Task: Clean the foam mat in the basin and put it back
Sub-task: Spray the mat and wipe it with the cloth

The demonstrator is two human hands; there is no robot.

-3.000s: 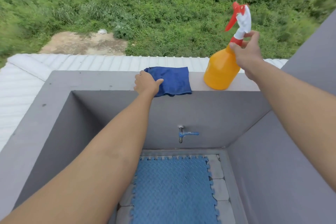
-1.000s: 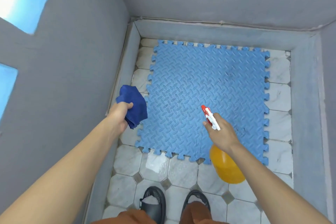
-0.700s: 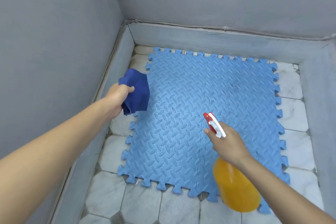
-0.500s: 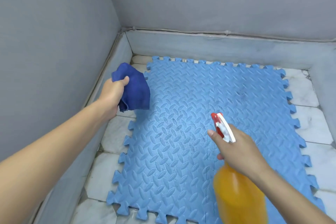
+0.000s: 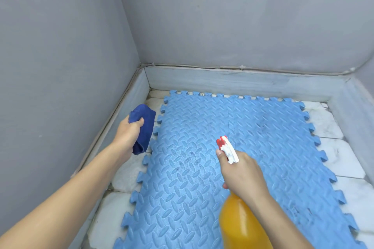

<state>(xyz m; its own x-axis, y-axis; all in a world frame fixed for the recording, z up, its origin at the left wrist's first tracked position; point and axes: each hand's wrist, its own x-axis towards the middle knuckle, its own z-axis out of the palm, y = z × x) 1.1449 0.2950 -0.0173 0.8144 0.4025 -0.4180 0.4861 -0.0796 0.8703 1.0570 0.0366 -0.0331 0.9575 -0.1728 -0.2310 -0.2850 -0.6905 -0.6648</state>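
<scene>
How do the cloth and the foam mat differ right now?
The cloth is dark navy and bunched up; the foam mat is lighter blue and spread flat. The cloth is gripped in the left hand, off the floor; the foam mat lies on the tiled floor. The cloth looks smooth; the foam mat is embossed with toothed edges. Both are blue.

Grey-walled (image 5: 232, 16), tile-floored (image 5: 327, 127) wash basin.
</scene>
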